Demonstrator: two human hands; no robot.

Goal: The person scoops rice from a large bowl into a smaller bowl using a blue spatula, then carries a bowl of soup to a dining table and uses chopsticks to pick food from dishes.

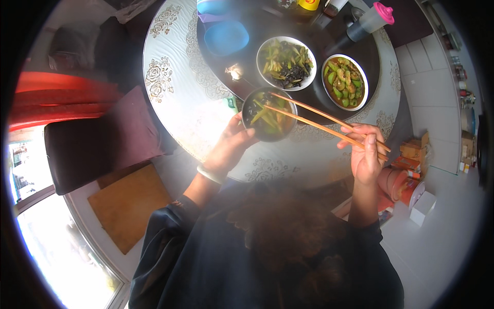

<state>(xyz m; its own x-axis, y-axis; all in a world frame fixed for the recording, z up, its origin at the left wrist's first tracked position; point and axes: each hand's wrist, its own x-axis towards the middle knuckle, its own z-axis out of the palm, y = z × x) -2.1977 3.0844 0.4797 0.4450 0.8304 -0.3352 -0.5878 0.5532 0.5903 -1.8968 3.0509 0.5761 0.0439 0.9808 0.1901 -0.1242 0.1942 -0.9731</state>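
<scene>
My left hand (237, 141) grips the near left rim of a round metal bowl (269, 133), its thumb over the edge. Green vegetable strips and dark pieces (266, 116) lie in the bowl with some liquid. In my right hand (364, 150) is a pair of wooden chopsticks (320, 125), spread a little apart. Their tips reach over the bowl among the food; whether they pinch a piece I cannot tell. Beyond the bowl stands a white-rimmed dish of green strips and dark fungus (286, 63). To its right sits a white-rimmed dish of green chunks in brown sauce (345, 82).
A dark turntable (247, 87) on the round table carries the dishes, a garlic bulb (234, 71), a blue plastic container (226, 38) and a pink-lidded pitcher (370, 22). A patterned white tablecloth (170, 42) covers the table. Chair (83, 150) at left; boxes (413, 154) on the right-hand floor.
</scene>
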